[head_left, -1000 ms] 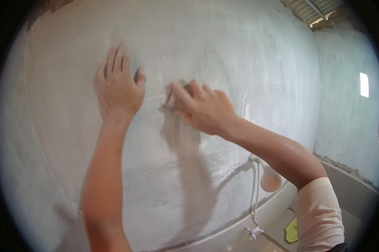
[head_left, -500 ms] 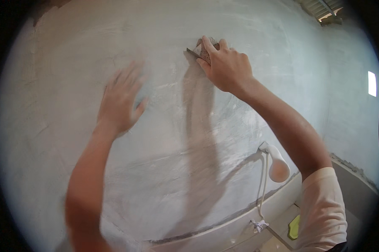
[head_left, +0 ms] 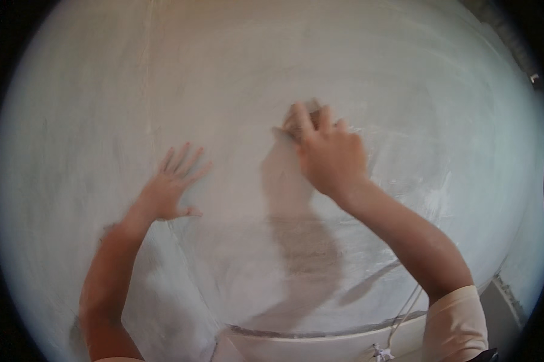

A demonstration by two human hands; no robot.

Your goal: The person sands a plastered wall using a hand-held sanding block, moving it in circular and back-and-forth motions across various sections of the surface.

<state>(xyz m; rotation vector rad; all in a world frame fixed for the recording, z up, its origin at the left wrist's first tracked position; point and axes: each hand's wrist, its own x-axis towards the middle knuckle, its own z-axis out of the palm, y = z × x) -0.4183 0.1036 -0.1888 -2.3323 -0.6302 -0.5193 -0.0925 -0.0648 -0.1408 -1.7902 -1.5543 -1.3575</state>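
My right hand (head_left: 332, 154) presses a small brown, speckled sheet that looks like folded sandpaper (head_left: 295, 123) against the grey plastered wall (head_left: 235, 90). Its fingers lie over the sheet, and both are a little smeared by motion. A thin flap of the sheet sticks out on the left side. To the left and slightly lower, my left hand (head_left: 169, 187) rests on the wall or very near it, fingers spread, with nothing in it. Below the right hand a dark shadow of the arm falls down the wall.
Along the wall's foot runs a pale tiled ledge (head_left: 308, 345) with a rough upper edge. A white tap fitting (head_left: 381, 352) and a thin hose (head_left: 404, 311) are at the lower right, partly behind my right arm. Another wall meets this one at the far right.
The view has shifted, so the wall's left corner line shows more and the shower head is hidden. My left hand has settled with fingers spread; my right hand still holds the sandpaper, lower in view.
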